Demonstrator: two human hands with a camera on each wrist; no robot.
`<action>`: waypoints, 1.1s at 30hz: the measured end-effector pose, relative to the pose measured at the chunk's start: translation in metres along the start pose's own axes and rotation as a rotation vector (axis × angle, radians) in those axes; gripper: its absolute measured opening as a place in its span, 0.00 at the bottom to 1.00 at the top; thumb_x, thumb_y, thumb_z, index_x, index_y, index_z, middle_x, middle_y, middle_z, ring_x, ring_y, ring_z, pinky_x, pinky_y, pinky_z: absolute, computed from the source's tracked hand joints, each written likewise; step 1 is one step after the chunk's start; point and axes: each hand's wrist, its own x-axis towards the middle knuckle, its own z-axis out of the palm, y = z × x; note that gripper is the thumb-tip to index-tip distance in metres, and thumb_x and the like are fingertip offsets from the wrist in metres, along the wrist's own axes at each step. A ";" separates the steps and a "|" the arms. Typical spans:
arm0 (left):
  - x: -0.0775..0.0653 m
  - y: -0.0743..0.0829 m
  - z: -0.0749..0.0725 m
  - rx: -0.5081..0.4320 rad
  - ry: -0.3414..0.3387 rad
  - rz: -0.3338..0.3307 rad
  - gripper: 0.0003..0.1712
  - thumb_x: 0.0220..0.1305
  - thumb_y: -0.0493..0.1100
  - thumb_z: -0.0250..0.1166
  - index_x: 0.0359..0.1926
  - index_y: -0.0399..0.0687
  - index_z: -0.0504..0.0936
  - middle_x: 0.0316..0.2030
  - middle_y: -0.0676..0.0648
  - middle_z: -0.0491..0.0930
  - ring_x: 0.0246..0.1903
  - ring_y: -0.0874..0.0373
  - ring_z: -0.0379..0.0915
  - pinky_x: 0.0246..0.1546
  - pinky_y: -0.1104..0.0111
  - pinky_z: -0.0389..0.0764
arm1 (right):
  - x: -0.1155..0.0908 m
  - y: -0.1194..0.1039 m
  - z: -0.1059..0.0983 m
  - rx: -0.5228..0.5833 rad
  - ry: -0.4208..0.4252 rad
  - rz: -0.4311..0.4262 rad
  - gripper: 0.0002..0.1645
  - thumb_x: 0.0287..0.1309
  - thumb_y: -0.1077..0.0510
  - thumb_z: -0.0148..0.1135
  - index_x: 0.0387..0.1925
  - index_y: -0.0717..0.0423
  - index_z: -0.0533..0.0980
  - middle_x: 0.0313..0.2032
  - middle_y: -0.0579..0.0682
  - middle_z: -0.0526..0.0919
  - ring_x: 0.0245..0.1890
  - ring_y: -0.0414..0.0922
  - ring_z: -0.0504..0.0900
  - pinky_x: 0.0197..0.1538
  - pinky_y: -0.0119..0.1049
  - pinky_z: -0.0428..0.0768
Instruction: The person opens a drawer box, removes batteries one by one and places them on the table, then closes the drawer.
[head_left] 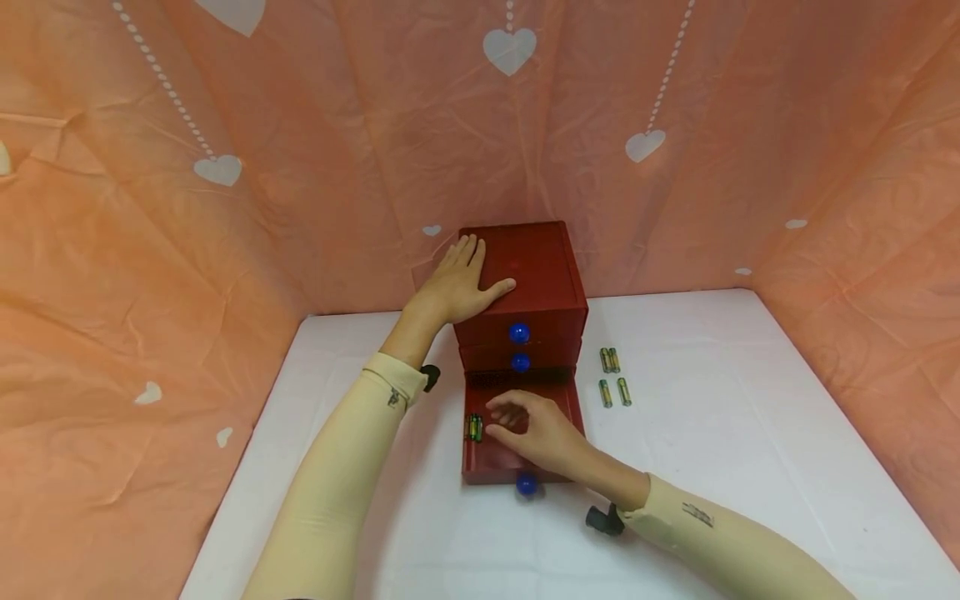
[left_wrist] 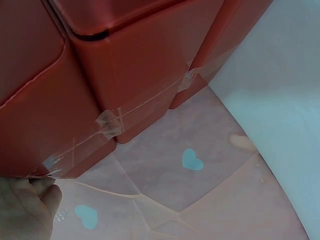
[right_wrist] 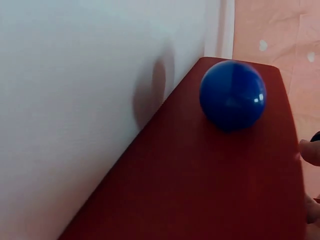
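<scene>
A red drawer cabinet (head_left: 536, 262) with blue knobs stands against the back. My left hand (head_left: 459, 287) rests flat on its top at the left, fingers and thumb spread. The bottom drawer (head_left: 487, 477) is pulled out towards me. Over it is my right hand (head_left: 543, 433), fingers loosely bent and apart from the thumb, with nothing between them. Small green-and-gold batteries (head_left: 476, 427) lie together by the drawer's left wall, just left of the right fingertips. In the right wrist view the drawer's blue knob (right_wrist: 232, 95) shows large, and the fingertips appear at the right edge.
Several more batteries (head_left: 614, 360) lie on the white table (head_left: 675, 483) to the right of the cabinet, in two pairs. The two upper drawers, with blue knobs (head_left: 519, 333), are closed. Clear tape (left_wrist: 107, 122) runs along the cabinet. Orange cloth (head_left: 360, 167) with hearts hangs around the table.
</scene>
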 end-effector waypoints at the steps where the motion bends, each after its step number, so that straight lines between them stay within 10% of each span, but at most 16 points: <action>1: 0.000 0.000 0.000 0.000 0.000 -0.001 0.59 0.79 0.77 0.42 0.87 0.41 0.36 0.87 0.40 0.31 0.86 0.49 0.21 0.84 0.59 0.28 | 0.001 0.001 0.001 -0.006 -0.003 -0.001 0.20 0.68 0.56 0.75 0.57 0.60 0.83 0.46 0.50 0.89 0.44 0.42 0.87 0.53 0.46 0.89; 33: -0.001 0.000 0.000 -0.007 0.003 -0.002 0.58 0.79 0.77 0.42 0.87 0.41 0.36 0.87 0.40 0.32 0.86 0.49 0.21 0.85 0.58 0.29 | 0.027 0.013 0.023 -0.041 -0.047 0.181 0.15 0.65 0.58 0.77 0.50 0.58 0.84 0.37 0.45 0.85 0.37 0.40 0.82 0.43 0.32 0.85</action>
